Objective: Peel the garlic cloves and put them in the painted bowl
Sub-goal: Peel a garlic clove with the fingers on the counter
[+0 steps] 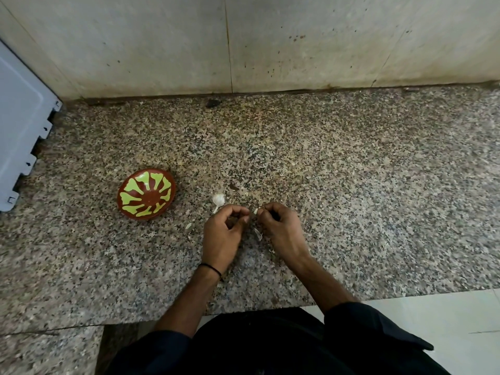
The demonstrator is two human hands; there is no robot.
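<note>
Right hand (pixel 281 228) pinched a clove (pixel 255 211) in its fingertips, right of the bowl (pixel 146 194) and well apart from it; other fingers curled in. Left hand (pixel 224 231) sat between bowl and clove, fingers curled, tips just beside the clove; couldn't tell if they gripped it, a bit of skin, or nothing. Thin black band (pixel 211 267) on the left wrist. Bowl stood on the counter (pixel 351 185), brown with a green pattern, mouth up. Bulb (pixel 218 199) lay right of the bowl, near it but not touching, just off the left knuckles. Flake (pixel 188 226) of peel lay on the counter right of the bowl, on the person's side of it. Strip (pixel 258 234) of peel showed between the hands, farther right of the bowl than the flake; hanging or lying, couldn't tell. Grey-blue panel (pixel 19 131) stood left of the bowl; wall (pixel 324 44) ran behind the bowl at the counter's back edge.
</note>
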